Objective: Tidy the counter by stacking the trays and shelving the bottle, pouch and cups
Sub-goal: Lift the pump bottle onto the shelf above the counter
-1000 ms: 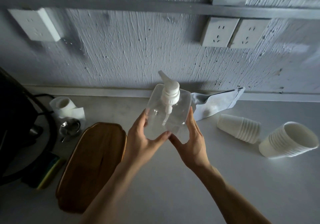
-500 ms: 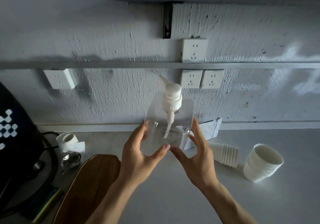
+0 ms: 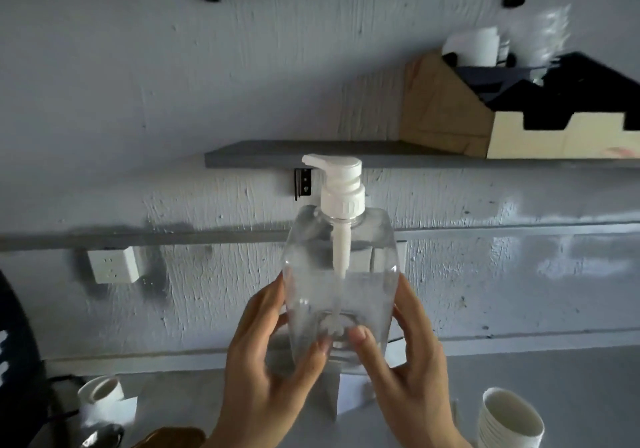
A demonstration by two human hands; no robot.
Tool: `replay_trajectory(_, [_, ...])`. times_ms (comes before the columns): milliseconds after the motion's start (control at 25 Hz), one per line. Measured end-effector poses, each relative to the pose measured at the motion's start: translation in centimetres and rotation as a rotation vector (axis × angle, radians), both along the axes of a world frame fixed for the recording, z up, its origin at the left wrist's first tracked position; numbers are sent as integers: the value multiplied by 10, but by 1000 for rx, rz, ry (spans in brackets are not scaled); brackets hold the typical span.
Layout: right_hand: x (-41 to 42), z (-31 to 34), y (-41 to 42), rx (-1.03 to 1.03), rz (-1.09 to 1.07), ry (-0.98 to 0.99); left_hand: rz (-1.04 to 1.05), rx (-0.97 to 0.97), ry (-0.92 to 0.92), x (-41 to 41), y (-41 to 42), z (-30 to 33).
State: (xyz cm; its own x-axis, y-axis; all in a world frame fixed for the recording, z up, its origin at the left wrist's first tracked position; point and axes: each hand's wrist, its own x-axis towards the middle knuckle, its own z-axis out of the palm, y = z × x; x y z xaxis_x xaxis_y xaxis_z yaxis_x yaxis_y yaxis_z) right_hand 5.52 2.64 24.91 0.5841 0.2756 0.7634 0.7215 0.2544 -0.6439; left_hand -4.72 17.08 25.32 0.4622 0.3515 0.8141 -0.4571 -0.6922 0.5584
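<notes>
I hold a clear pump bottle (image 3: 341,274) with a white pump head upright in front of the wall, raised above the counter. My left hand (image 3: 273,375) grips its lower left side and my right hand (image 3: 405,375) its lower right side, thumbs on the front. The pump head reaches the level of a grey wall shelf (image 3: 311,154). A stack of white cups (image 3: 507,420) stands at the bottom right on the counter. The silver pouch (image 3: 349,390) lies behind the bottle, mostly hidden. A sliver of the brown wooden tray (image 3: 169,438) shows at the bottom edge.
A cardboard and black organiser box (image 3: 485,115) with cups and lids sits on the shelf's right part. A white tape roll (image 3: 100,394) and a metal spoon (image 3: 104,437) lie at the bottom left beside a dark appliance (image 3: 17,361). A wall socket (image 3: 112,264) is mounted at the left.
Both hands have lifted the bottle from counter height up toward the shelf. My view has tilted upward, so the shelf and box now show and most of the counter has dropped out.
</notes>
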Motion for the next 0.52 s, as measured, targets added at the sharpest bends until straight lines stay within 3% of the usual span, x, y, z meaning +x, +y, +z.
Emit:
replay_trajectory(280, [-1,62,-16,128,54,-96,-108,67,-82,2,-20,59])
replay_trajectory(520, [-4,133,-17,60,202,-199,-106,109,-82,-2,-20,119])
